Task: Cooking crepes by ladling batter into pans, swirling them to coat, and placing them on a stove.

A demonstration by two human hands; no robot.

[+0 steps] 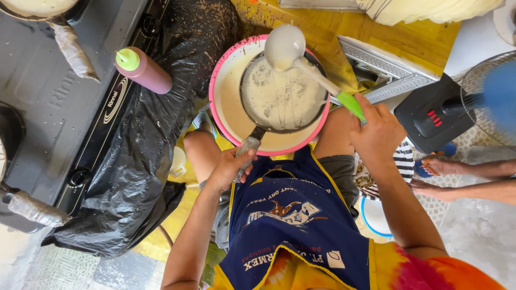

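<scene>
Head camera view, looking straight down: a small dark frying pan [283, 96] coated with pale batter sits over a pink-rimmed basin [226, 115] of the same batter, inside its rim. The left hand [231, 169] has its fingers wrapped tightly around the pan's foil-wrapped handle [246, 150], which sticks out over the near edge of the basin. Above the pan's far edge hangs the batter-covered bowl of a ladle [283, 45], its pale shaft slanting down to a green grip that the right hand [379, 131] holds in closed fingers. The basin rests between the person's bare knees, and a blue apron with yellow trim [293, 215] hangs below it. Left of the basin, a crumpled black plastic sheet [140, 156], flecked with batter, drapes over the edge of a dark gas stove [59, 96]. A maroon squeeze bottle with a green cap [144, 70] lies on that plastic, near the basin. To the right stands a fan with a dark base [430, 115] and blurred blue blades, and another person's bare feet [446, 174] rest on the floor just below it.
</scene>
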